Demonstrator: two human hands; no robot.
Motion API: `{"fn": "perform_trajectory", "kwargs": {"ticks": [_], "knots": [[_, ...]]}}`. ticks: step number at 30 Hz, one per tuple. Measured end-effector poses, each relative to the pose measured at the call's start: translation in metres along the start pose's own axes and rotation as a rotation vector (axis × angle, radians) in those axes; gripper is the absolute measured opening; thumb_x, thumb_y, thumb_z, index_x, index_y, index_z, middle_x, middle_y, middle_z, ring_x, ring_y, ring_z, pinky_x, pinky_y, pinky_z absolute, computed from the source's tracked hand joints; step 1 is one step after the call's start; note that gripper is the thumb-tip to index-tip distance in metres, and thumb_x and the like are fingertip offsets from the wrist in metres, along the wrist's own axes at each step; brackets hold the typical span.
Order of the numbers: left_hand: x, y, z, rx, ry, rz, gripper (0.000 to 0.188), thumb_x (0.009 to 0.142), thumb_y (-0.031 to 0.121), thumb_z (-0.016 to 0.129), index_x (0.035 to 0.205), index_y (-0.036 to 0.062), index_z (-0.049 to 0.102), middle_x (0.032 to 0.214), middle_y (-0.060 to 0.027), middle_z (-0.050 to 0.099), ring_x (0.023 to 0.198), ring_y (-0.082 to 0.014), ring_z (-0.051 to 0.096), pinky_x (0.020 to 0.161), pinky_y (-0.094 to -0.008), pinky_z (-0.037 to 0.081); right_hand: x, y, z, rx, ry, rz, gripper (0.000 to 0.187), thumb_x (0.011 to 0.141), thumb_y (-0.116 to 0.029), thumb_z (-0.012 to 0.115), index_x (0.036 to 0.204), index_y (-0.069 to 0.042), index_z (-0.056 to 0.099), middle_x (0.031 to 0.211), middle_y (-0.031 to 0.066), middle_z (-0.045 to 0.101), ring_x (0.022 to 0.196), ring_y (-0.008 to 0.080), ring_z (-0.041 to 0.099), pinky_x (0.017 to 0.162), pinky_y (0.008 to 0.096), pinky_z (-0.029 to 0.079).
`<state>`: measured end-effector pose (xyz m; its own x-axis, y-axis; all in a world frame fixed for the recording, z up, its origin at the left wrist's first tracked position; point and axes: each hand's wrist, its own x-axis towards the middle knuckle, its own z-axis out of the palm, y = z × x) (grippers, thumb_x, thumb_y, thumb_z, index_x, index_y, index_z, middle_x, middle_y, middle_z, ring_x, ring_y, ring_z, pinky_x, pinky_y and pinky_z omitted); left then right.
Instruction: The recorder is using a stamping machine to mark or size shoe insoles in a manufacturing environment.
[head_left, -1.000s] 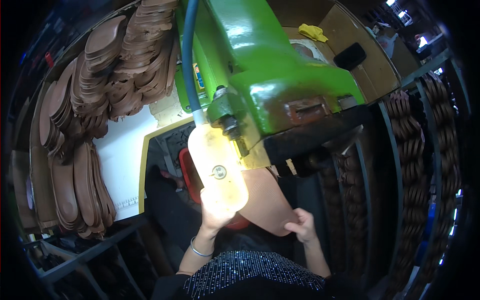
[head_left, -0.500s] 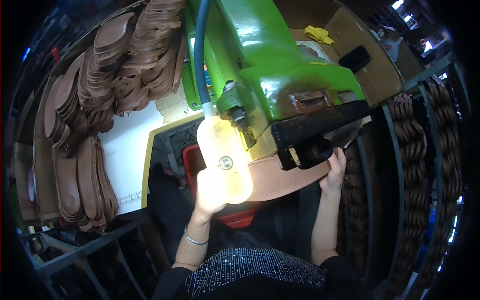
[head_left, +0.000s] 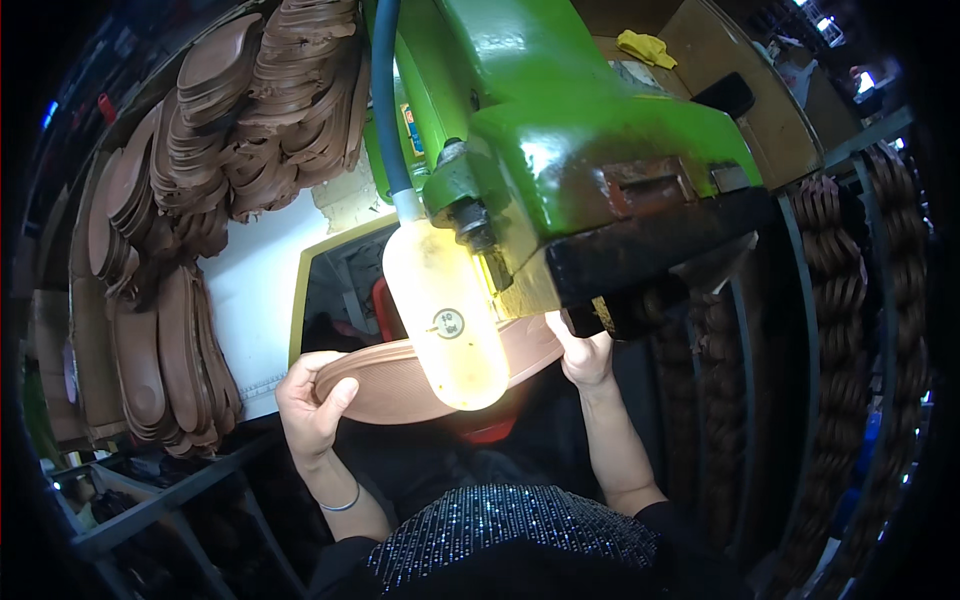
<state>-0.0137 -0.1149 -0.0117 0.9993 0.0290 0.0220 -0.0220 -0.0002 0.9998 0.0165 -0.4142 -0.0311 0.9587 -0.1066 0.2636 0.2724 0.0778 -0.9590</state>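
Observation:
A brown shoe sole [head_left: 390, 385] with a finely ribbed face spans the space between my two hands, in front of the green machine [head_left: 600, 150]. Closed on its left end is my left hand [head_left: 318, 400], thumb on the near face. My right hand [head_left: 585, 352] grips the other end, just below the machine's black head [head_left: 650, 250]; some of its fingers are hidden behind the sole. A lit white lamp [head_left: 450, 320] on a blue-grey cable hangs in front of the sole and covers its middle.
Stacks of brown soles [head_left: 180, 350] lie at the left on a white surface [head_left: 255, 290]. Racks filled with dark soles [head_left: 835, 300] stand on the right. Behind the machine, a yellow cloth [head_left: 648, 48] lies by a cardboard box [head_left: 770, 90]. Something red [head_left: 490, 430] shows below the lamp.
Both hands have moved left with the sole, away from beneath the machine's black head. My left hand has come out from behind the lamp. The view has shifted slightly.

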Motion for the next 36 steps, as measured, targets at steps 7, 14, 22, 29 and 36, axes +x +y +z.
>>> {"fn": "perform_trajectory", "kwargs": {"ticks": [7, 14, 22, 29, 36], "knots": [[0.018, 0.031, 0.074, 0.627, -0.108, 0.327, 0.029, 0.063, 0.011, 0.073, 0.088, 0.0004, 0.062, 0.078, -0.0135, 0.059, 0.072, -0.0296, 0.058, 0.067, -0.0369, 0.047, 0.000, -0.005, -0.024, -0.117, 0.068, -0.076, 0.023, 0.084, -0.013, 0.066, 0.097, 0.002, 0.053, 0.080, 0.0017, 0.058, 0.072, 0.0058, 0.050, 0.069, 0.0191, 0.041], [0.046, 0.002, 0.091, 0.265, -0.152, 0.510, 0.022, 0.064, 0.013, 0.064, 0.079, -0.0015, 0.058, 0.072, -0.0142, 0.057, 0.061, -0.0313, 0.053, 0.056, -0.0378, 0.043, 0.010, -0.016, -0.029, 0.079, 0.229, -0.010, 0.023, 0.087, -0.016, 0.060, 0.102, 0.000, 0.052, 0.090, -0.0006, 0.055, 0.081, 0.0051, 0.048, 0.077, 0.0186, 0.037], [0.055, 0.061, 0.058, 0.614, -0.164, 0.540, 0.031, 0.053, 0.017, 0.081, 0.070, 0.0022, 0.060, 0.065, -0.0109, 0.060, 0.055, -0.0229, 0.060, 0.053, -0.0292, 0.048, -0.010, -0.008, 0.014, 0.105, 0.136, 0.063, 0.034, 0.089, -0.003, 0.052, 0.121, 0.004, 0.045, 0.107, 0.0047, 0.057, 0.096, 0.0091, 0.052, 0.086, 0.0215, 0.040], [0.023, 0.031, 0.026, 0.686, -0.039, 0.268, 0.042, 0.045, 0.022, 0.087, 0.062, 0.0018, 0.054, 0.059, -0.0077, 0.057, 0.052, -0.0199, 0.057, 0.050, -0.0271, 0.045, -0.011, -0.012, 0.043, 0.022, 0.037, 0.046, 0.030, 0.084, -0.006, 0.058, 0.111, 0.005, 0.053, 0.105, 0.0072, 0.058, 0.096, 0.0150, 0.055, 0.087, 0.0268, 0.041], [0.018, 0.026, 0.058, 0.748, 0.049, 0.533, 0.039, 0.049, 0.027, 0.085, 0.063, 0.0053, 0.056, 0.059, -0.0051, 0.055, 0.052, -0.0206, 0.055, 0.048, -0.0294, 0.043, -0.014, -0.005, 0.019, 0.040, 0.106, 0.069, 0.025, 0.083, -0.008, 0.063, 0.104, 0.003, 0.055, 0.096, 0.0022, 0.058, 0.084, 0.0079, 0.053, 0.077, 0.0225, 0.042]]}}
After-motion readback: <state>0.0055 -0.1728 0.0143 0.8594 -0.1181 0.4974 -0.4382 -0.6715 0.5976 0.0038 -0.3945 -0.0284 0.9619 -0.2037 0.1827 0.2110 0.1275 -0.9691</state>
